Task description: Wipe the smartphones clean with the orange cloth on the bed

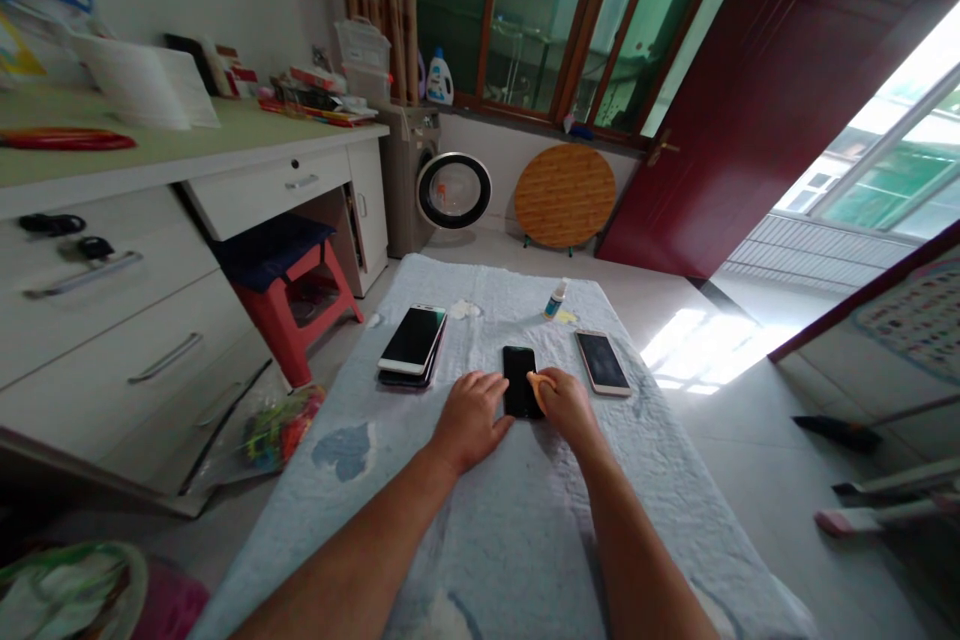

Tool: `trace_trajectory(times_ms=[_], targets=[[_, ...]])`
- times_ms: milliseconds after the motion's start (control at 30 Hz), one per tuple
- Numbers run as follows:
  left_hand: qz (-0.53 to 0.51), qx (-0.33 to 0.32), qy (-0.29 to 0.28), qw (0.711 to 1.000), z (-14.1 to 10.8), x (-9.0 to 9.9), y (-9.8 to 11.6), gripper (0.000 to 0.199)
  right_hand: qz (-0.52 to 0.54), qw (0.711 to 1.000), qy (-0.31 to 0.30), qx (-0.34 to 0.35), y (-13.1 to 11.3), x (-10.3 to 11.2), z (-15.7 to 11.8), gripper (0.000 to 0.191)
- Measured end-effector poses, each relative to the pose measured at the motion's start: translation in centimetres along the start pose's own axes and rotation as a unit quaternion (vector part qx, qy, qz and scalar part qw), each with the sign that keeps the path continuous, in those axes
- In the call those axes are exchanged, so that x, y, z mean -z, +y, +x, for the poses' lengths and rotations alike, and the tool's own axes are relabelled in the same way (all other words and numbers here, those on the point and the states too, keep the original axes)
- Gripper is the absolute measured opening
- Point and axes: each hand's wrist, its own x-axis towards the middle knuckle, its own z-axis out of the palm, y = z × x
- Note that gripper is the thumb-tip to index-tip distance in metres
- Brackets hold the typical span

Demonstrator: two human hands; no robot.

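Note:
A black phone [519, 382] lies face up on the cloth-covered table [517, 520]. My left hand [471, 417] rests at its left side, fingers spread, fingertips and thumb at the phone's edge. On the right, my right hand [564, 402] pinches a small orange cloth [541, 383] against the screen. To the left is a stack of phones [412, 340], a white-framed one on top of darker ones. A gold-framed phone [604, 362] lies to the right of my right hand. Behind it stands a small white spray bottle [555, 300] with a blue label.
At the left, a white desk [262, 175] holds a paper roll and clutter, with a red stool [300, 300] beneath. A washing machine [409, 160] with its door open and a round wooden board [565, 195] stand beyond the table.

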Motion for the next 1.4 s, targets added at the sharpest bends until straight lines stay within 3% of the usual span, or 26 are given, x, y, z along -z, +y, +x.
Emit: trace_trajectory(times_ms=[167, 333, 533, 633, 867, 967, 1067, 1167, 1400], targets=[[-0.004, -0.007, -0.015, 1.000, 0.2, -0.1, 0.0, 0.051, 0.044, 0.999, 0.028, -0.011, -0.1, -0.6, -0.3, 0.031], [-0.013, -0.005, -0.026, 1.000, 0.4, 0.0, 0.1, 0.051, 0.157, 0.984, 0.048, -0.069, 0.4, -0.7, -0.4, 0.030], [-0.045, -0.004, -0.013, 0.999, 0.5, 0.2, 0.3, 0.062, 0.369, 0.923, 0.049, -0.095, 0.2, -0.9, -0.6, 0.033], [-0.047, 0.008, -0.008, 0.999, 0.5, 0.4, 0.5, 0.063, 0.423, 0.901, 0.038, -0.089, -0.3, -0.9, -0.9, 0.035], [-0.049, 0.037, 0.020, 0.998, 0.5, 0.9, 0.5, 0.057, 0.413, 0.910, -0.001, -0.027, -1.7, -0.8, -1.4, 0.035], [-0.063, 0.031, 0.059, 0.996, 0.4, 0.8, 0.5, 0.050, 0.419, 0.907, -0.027, -0.015, -1.9, -0.8, -1.5, 0.036], [-0.108, 0.035, 0.103, 0.988, 0.3, 0.7, 0.7, 0.058, 0.424, 0.905, -0.038, -0.016, -1.9, -0.8, -1.5, 0.036], [-0.157, 0.046, 0.121, 0.979, 0.2, 0.7, 0.9, 0.066, 0.420, 0.907, -0.024, -0.029, -1.6, -0.8, -1.4, 0.035], [-0.200, 0.107, 0.122, 0.966, 0.3, 0.7, 1.0, 0.050, 0.366, 0.928, 0.064, -0.028, 0.0, -1.2, -0.7, 0.033]])
